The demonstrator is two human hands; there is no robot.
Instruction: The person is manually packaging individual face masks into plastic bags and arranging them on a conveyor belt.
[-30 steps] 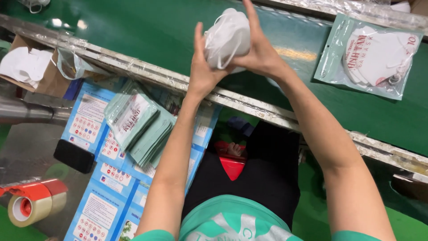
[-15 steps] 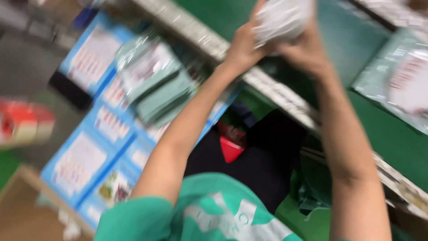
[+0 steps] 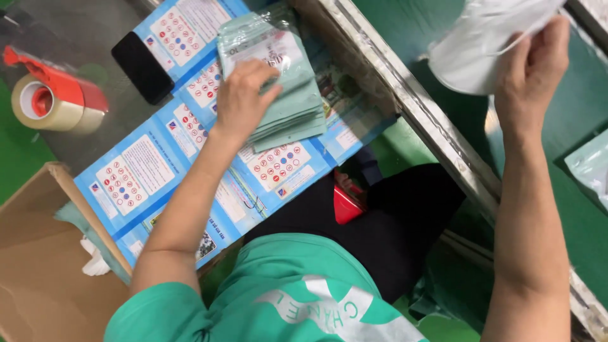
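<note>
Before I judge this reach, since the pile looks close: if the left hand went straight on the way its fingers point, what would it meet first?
The left hand already rests on the stack of pale green pouches, fingers aimed up-right across it. Going on, it would probably slide over that stack toward the metal conveyor rail; depth there is unclear.

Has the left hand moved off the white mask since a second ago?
Yes. The left hand has left the white mask above the green belt and dropped onto the stack of green pouches.
</note>
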